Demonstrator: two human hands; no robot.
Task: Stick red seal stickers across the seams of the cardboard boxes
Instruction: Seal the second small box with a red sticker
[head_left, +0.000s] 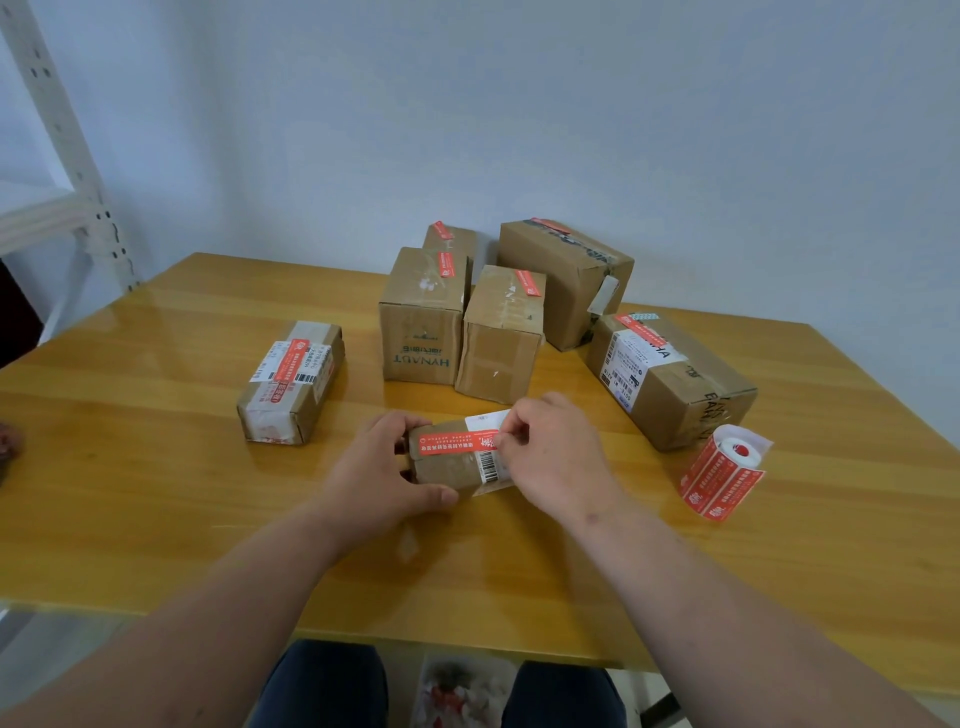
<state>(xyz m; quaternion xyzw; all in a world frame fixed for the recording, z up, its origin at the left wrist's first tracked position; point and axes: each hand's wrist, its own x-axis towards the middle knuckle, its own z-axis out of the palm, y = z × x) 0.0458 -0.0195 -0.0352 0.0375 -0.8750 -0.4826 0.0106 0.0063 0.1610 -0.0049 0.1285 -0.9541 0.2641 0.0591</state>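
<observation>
The small cardboard box (457, 467), at the table's near centre, is gripped at its left end by the left hand (382, 467); it looks light and stiff. The thin, floppy red seal sticker (454, 443) is pinched at its right end by the right hand (556, 457), whose fingertips are hidden. Beyond, the sticker roll (724, 475); print unreadable.

Between the left hand (382, 467) and right hand (556, 457) a brown cardboard box (457, 467) carries a red sticker (457, 441) with white print – plus a white label with black bars; right of the right hand, a red-and-white sticker roll (724, 475), seemingly red-cored; beneath them a honey-yellow wood-grain table (467, 571)
</observation>
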